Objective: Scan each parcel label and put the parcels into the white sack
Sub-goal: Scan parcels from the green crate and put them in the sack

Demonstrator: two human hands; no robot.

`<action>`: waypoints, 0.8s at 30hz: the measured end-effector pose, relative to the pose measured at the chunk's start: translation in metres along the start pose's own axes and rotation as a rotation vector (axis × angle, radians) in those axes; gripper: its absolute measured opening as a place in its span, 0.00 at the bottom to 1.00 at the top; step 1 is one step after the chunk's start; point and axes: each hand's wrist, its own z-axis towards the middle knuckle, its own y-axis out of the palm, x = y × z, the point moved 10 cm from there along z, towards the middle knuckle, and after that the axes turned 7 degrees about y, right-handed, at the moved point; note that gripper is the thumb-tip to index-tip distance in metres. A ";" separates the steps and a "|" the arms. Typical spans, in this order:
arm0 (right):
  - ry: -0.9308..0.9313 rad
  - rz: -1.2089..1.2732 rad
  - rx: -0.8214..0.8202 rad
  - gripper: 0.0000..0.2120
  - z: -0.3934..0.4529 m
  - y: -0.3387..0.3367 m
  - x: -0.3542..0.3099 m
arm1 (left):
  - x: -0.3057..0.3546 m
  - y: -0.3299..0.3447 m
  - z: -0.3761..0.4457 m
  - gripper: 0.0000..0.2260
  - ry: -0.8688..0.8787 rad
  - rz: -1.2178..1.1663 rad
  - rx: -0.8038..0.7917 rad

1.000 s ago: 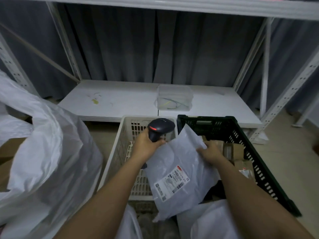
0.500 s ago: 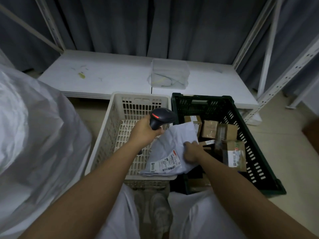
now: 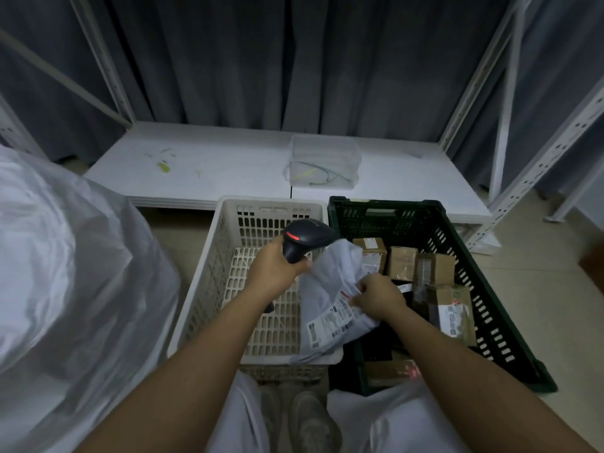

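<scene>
The grey mailer point(image 3: 330, 289) had dropped lower, label up; right hand point(image 3: 379, 294) pinched it, left hand point(image 3: 277, 273) gripped the scanner point(image 3: 305, 237). Scanning looked imminent.

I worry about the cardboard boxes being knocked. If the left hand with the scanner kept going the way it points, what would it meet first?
Probably the grey mailer bag, just beyond the scanner in the left hand; depth is uncertain.

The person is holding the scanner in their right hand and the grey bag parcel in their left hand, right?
Not quite, the hands are swapped. The head view shows the left hand gripping the scanner, while the right hand holds the grey bag parcel.
</scene>
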 end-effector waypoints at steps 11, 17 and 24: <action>-0.389 0.172 0.060 0.11 -0.040 -0.054 -0.091 | 0.052 -0.026 -0.008 0.21 0.198 -0.165 0.105; -0.410 0.474 0.041 0.09 -0.052 -0.064 -0.108 | 0.045 -0.024 -0.003 0.22 0.193 -0.032 0.104; -0.140 0.571 0.281 0.16 -0.036 -0.085 -0.071 | 0.042 -0.043 0.002 0.21 0.129 -0.056 0.270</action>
